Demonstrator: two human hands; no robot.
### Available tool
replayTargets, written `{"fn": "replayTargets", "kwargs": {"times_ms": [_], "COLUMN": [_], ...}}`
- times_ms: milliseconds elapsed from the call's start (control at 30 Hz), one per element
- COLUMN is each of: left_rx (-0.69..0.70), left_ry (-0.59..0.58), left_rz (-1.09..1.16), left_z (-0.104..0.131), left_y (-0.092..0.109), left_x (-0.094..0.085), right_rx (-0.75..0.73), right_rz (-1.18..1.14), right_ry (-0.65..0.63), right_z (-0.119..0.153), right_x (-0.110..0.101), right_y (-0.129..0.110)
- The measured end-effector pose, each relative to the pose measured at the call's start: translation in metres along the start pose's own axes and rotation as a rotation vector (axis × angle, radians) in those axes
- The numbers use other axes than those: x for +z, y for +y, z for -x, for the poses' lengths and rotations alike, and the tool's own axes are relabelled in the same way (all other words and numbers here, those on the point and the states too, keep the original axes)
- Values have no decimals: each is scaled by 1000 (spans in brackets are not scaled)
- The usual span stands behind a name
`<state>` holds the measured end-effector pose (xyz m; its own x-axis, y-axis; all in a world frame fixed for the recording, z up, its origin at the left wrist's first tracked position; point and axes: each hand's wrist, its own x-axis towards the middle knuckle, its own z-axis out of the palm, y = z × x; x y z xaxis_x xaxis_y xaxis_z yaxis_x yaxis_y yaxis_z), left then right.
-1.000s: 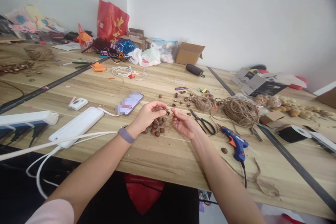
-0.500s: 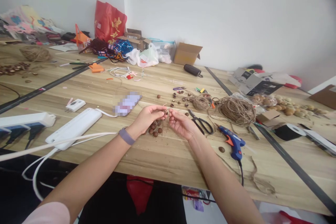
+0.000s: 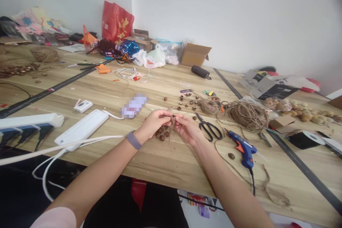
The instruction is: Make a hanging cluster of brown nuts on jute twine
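Note:
My left hand (image 3: 153, 124), with a purple band at the wrist, pinches jute twine (image 3: 170, 109) at the top of a bunch of round brown nuts (image 3: 161, 136). The bunch is low over the wooden table, partly hidden behind my fingers. Opposite it, my right hand (image 3: 187, 128) has thumb and forefinger closed on the same twine, fingertips nearly meeting the left ones. A small dark bit shows between the fingertips; I cannot make out its kind. Black-handled scissors (image 3: 210, 130) lie just right of my right hand, with a blue glue gun (image 3: 243, 149) beyond.
A large twine coil (image 3: 247, 115) and a smaller twine ball (image 3: 210, 106) lie right of centre, near loose nuts (image 3: 165, 98). At left are a phone (image 3: 135, 105), a white power adapter (image 3: 82, 128) and a power strip (image 3: 32, 121). Bags and boxes (image 3: 195, 54) line the wall.
My fingertips have drawn together over the twine; before, a small gap lay between the hands. The whole scene has shifted slightly right in view.

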<state>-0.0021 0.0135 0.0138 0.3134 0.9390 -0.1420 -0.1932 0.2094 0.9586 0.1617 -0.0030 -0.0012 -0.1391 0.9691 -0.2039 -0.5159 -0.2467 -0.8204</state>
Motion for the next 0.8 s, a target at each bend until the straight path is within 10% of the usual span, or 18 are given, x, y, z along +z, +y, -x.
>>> {"fn": "replayTargets", "kwargs": {"times_ms": [800], "left_rx": [-151], "left_ry": [71], "left_rz": [75], "left_z": [6], "left_y": [3], "left_x": [10], "right_rx": [-215], "right_rz": [332], "right_ry": [167], "right_z": [2], "right_x": [1], "right_y": [3]}}
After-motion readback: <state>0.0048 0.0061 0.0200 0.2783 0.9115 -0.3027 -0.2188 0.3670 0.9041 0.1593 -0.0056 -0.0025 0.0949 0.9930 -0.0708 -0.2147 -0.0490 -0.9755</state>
